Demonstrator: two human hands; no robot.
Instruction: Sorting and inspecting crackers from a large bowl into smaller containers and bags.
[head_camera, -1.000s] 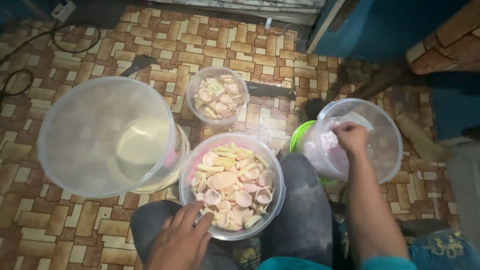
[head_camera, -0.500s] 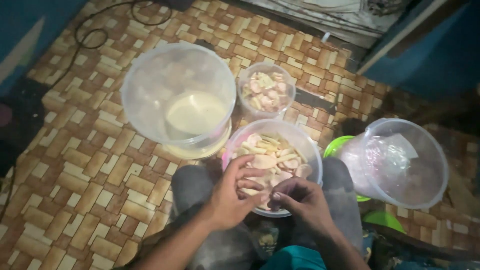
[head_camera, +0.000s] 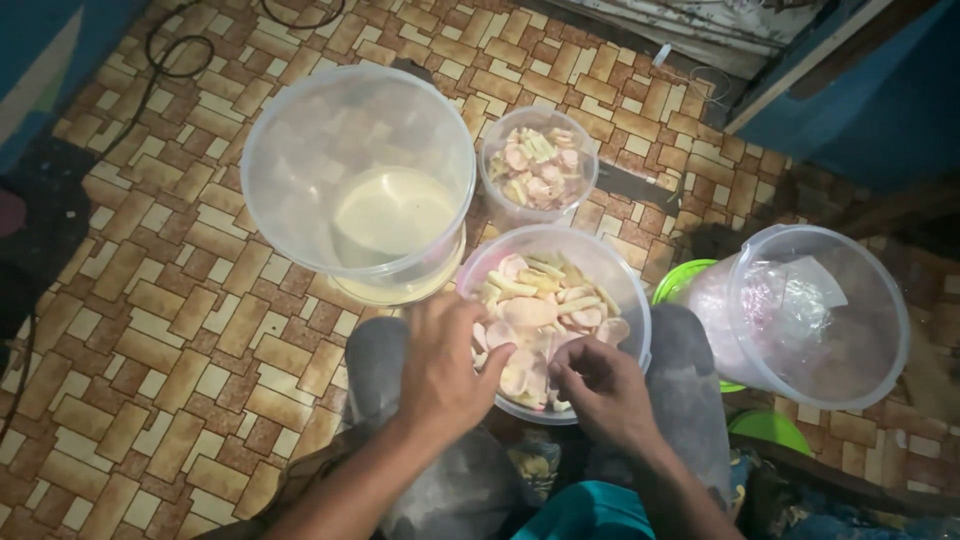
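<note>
Seemingly for easy reach, the clear bowl (head_camera: 632, 290) of pale pink crackers (head_camera: 545, 318) sits between the person's knees; the left hand (head_camera: 443, 365) curls loosely at its near rim, grasping nothing visible; the right hand (head_camera: 600, 385) pinches crackers inside; a big empty tub (head_camera: 290, 140) stands just beside

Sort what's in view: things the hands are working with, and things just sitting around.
In use: left hand, right hand, near tub of pale chips.

Sitting around: big empty tub, small chip tub, bucket with plastic bags, green lid, black cable.
</note>
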